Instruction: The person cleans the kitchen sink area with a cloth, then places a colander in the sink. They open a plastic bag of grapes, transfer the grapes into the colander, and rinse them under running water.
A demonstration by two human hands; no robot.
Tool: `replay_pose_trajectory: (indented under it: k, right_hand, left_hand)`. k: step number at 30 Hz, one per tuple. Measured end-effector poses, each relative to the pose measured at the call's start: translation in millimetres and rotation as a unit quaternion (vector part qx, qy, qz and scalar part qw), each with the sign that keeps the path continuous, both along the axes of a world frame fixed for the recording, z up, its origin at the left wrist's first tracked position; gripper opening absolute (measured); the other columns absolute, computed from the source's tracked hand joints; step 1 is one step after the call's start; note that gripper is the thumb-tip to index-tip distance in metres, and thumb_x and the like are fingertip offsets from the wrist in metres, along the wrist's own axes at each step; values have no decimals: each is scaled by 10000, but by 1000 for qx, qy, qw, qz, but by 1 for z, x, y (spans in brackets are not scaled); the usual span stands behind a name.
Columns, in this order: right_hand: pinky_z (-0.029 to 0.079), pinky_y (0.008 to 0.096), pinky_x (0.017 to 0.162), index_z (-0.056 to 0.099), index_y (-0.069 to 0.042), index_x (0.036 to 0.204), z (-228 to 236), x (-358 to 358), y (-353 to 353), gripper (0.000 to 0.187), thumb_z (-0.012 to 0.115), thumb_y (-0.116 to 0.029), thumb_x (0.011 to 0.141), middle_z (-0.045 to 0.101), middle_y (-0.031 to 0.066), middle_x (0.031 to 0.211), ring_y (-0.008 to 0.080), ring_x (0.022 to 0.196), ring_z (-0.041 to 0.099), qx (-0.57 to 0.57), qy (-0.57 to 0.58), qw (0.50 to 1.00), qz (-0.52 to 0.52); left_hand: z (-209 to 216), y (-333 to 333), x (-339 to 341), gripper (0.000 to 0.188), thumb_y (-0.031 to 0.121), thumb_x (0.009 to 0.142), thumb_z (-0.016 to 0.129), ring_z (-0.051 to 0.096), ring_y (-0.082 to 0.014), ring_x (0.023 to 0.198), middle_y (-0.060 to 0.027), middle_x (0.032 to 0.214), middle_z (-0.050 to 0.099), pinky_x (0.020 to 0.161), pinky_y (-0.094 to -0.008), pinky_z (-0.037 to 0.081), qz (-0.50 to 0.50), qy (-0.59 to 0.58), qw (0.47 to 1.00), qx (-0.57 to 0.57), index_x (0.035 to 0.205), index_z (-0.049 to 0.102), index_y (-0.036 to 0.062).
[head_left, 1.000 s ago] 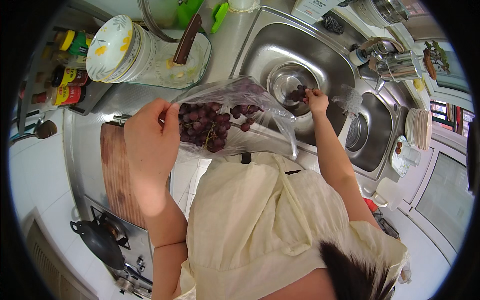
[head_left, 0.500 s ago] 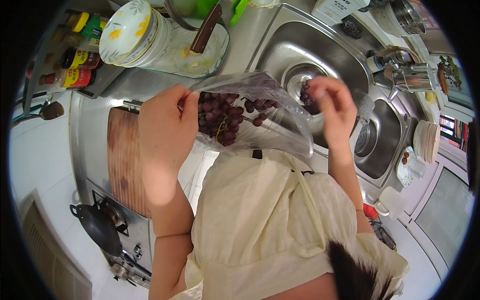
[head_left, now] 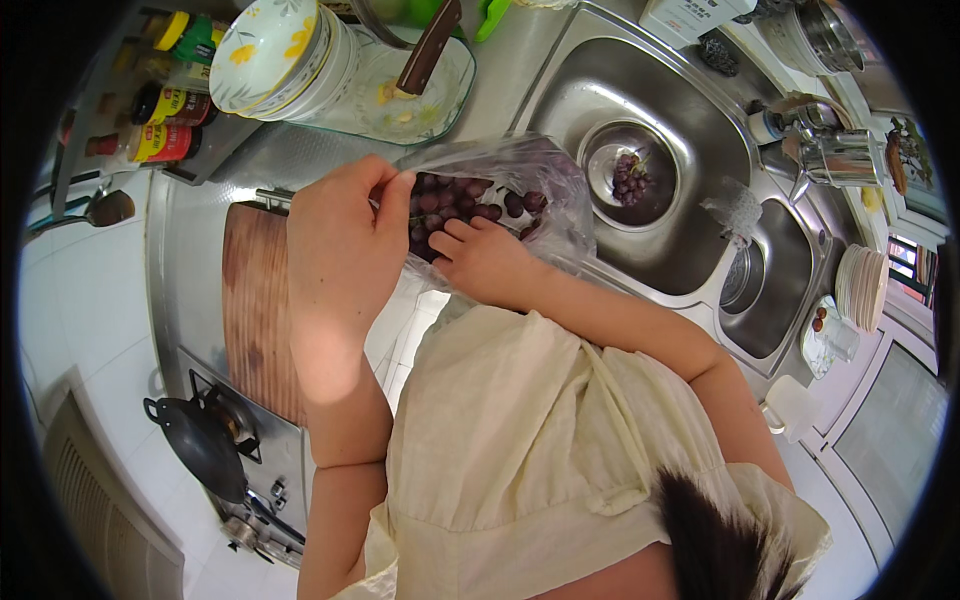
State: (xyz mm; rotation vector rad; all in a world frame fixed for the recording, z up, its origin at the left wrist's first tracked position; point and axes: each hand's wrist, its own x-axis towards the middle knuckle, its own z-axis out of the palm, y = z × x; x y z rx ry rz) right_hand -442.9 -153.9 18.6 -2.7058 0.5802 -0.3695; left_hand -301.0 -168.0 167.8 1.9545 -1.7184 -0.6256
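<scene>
My left hand (head_left: pixel 345 265) pinches the rim of a clear plastic bag (head_left: pixel 568 205) between thumb and fingers and keeps its mouth spread. Dark red grapes (head_left: pixel 458 190) fill the bag. Inside it, my right hand (head_left: pixel 487 265) lies with bent fingers on the grapes; its thumb and grip are partly hidden. To the right, a small bunch of grapes (head_left: pixel 630 180) rests in the round metal bowl or drain well (head_left: pixel 612 215) of the larger sink basin (head_left: pixel 570 85).
A wooden cutting board (head_left: pixel 255 310) lies left, with a black wok (head_left: pixel 200 450) on the stove nearer. Stacked bowls (head_left: pixel 265 55) and a glass dish (head_left: pixel 425 115) holding a brown-handled knife (head_left: pixel 430 50) stand at the back. Stacked plates (head_left: pixel 860 288) sit beyond the smaller basin (head_left: pixel 770 300).
My right hand has moved left from over the sink into the bag. The small bunch of grapes in the sink is now uncovered. My left hand still grips the bag's rim.
</scene>
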Motion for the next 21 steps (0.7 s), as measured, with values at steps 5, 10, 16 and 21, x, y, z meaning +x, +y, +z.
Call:
replay_pose_trajectory:
  k: [5, 10, 16, 21]
  right_hand:
    - [465, 326, 679, 600, -94, 723, 5, -13, -10, 25, 603, -115, 710, 544, 26, 878, 219, 843, 545, 55, -87, 994, -46]
    - [490, 308, 682, 618, -35, 819, 41, -39, -31, 113, 627, 0, 712, 593, 77, 825, 205, 781, 594, 240, -258, 927, -131]
    - [485, 248, 673, 620, 0, 898, 116, -96, -40, 114, 609, 65, 805, 623, 94, 889, 132, 764, 590, 421, -409, 791, -174]
    - [470, 248, 684, 604, 12, 904, 122, -166, -57, 87, 596, -70, 875, 632, 132, 932, 128, 742, 577, 321, -519, 723, -324]
  left_hand:
    - [3, -3, -1, 187, 124, 833, 592, 517, -305, 506, -171, 625, 556, 494, -376, 384, 0, 0, 1000, -8, 723, 572, -26]
    - [6, -3, 2, 169, 135, 846, 612, 435, -77, 504, -53, 546, 518, 479, -251, 357, -13, -28, 1000, 5, 804, 609, -28]
    - [4, -6, 0, 175, 118, 827, 596, 511, -309, 503, -173, 605, 545, 490, -372, 377, -6, -7, 1000, -9, 727, 577, -24]
    - [4, -6, -2, 157, 113, 827, 596, 493, -281, 486, -165, 607, 541, 489, -352, 376, 13, 11, 1000, 8, 740, 582, -17]
